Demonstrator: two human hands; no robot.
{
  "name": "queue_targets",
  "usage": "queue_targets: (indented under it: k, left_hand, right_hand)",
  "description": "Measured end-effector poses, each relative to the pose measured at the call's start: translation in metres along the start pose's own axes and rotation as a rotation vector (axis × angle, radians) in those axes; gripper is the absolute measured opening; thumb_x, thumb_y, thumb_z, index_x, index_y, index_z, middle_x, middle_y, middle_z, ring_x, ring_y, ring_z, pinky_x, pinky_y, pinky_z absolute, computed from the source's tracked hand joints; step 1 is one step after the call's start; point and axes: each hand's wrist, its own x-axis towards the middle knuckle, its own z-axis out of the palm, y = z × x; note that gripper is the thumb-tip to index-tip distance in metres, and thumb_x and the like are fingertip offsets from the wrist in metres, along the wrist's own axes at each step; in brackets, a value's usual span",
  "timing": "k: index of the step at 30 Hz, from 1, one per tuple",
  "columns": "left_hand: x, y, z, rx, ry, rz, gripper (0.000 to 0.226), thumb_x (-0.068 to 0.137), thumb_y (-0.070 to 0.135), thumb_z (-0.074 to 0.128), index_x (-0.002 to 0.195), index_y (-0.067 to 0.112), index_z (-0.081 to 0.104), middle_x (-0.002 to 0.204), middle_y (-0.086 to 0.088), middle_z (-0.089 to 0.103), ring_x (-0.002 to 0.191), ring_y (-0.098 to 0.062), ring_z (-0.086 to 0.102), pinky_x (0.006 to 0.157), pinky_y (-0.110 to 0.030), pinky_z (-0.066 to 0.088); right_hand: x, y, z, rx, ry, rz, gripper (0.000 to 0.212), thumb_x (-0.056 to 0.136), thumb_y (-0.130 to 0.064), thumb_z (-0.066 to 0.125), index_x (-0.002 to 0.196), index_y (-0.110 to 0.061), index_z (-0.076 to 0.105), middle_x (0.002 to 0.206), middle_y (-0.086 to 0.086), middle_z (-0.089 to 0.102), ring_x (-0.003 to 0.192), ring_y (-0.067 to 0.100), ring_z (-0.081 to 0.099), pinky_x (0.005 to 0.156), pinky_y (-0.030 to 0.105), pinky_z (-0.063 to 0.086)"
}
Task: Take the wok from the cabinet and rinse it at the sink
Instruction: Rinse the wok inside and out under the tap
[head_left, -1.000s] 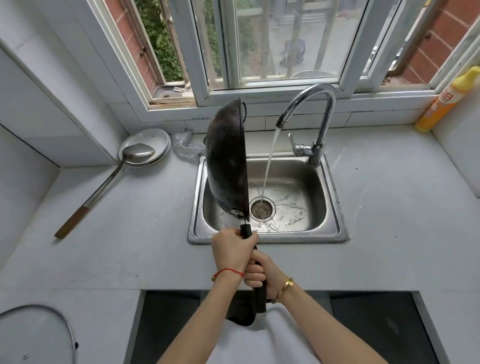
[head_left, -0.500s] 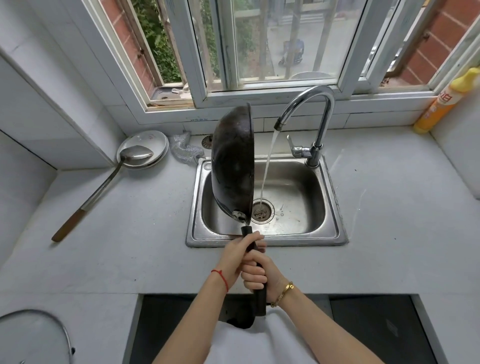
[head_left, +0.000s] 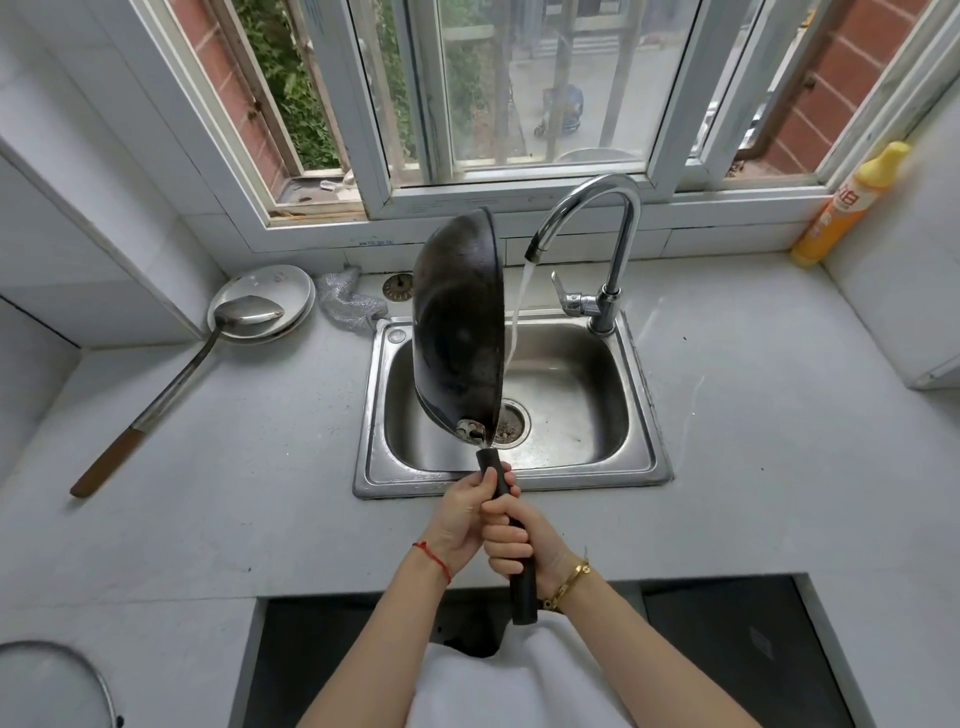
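Head view, left to right: a ladle (head_left: 176, 374) is propped on a plate (head_left: 291, 291) at the far left, well apart from the sink (head_left: 644, 415). The wok (head_left: 457, 322) is held on edge above the basin, likely so water drains off, its handle clamped by the left hand (head_left: 462, 514) and right hand (head_left: 519, 540), one behind the other. Just right of it, water is poured from the tap (head_left: 608, 223).

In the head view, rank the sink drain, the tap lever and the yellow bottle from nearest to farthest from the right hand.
From the right hand, which grips the wok handle:
1. Sink drain, just ahead in the basin.
2. Tap lever, behind the sink at its back rim.
3. Yellow bottle, far right, against the wall by the window.
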Motion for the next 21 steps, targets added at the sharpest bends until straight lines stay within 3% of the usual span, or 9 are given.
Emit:
queue_targets:
  k: [2, 6, 11, 21]
  left_hand:
    - [0.002, -0.001, -0.001, -0.011, 0.007, -0.003, 0.016, 0.094, 0.015, 0.049, 0.099, 0.004, 0.058, 0.082, -0.004, 0.06, 0.078, -0.016, 0.059, 0.073, -0.023, 0.054]
    - [0.001, -0.006, -0.002, 0.031, -0.003, -0.012, 0.015, 0.098, 0.01, 0.045, 0.101, 0.002, 0.058, 0.08, -0.006, 0.06, 0.079, -0.019, 0.057, 0.082, -0.031, 0.049]
    - [0.002, -0.014, 0.006, 0.1, -0.024, -0.001, 0.014, 0.1, 0.005, 0.042, 0.098, 0.002, 0.055, 0.084, -0.008, 0.057, 0.075, -0.019, 0.06, 0.075, -0.03, 0.056]
    - [0.007, -0.021, -0.008, 0.21, 0.031, 0.019, 0.011, 0.099, 0.007, 0.046, 0.099, 0.002, 0.056, 0.081, -0.007, 0.061, 0.074, -0.019, 0.063, 0.079, -0.031, 0.055]
  right_hand:
    - [-0.007, -0.005, 0.004, -0.222, 0.165, 0.008, 0.037, 0.09, -0.025, 0.054, 0.055, -0.018, 0.045, 0.04, -0.005, 0.034, 0.032, 0.007, 0.033, 0.033, 0.017, 0.028]
    - [-0.023, -0.008, 0.01, -0.497, 0.413, -0.01, 0.023, 0.089, -0.024, 0.059, 0.069, -0.014, 0.054, 0.053, 0.002, 0.049, 0.043, 0.013, 0.048, 0.045, 0.022, 0.046]
    - [-0.014, 0.015, 0.006, -0.81, 0.832, -0.287, 0.019, 0.084, -0.019, 0.059, 0.066, -0.016, 0.055, 0.055, 0.002, 0.05, 0.048, 0.019, 0.05, 0.046, 0.026, 0.042]
    - [-0.002, 0.022, -0.005, -0.824, 0.784, -0.263, 0.018, 0.088, -0.024, 0.06, 0.073, -0.014, 0.056, 0.06, 0.004, 0.051, 0.047, 0.016, 0.051, 0.041, 0.023, 0.044]
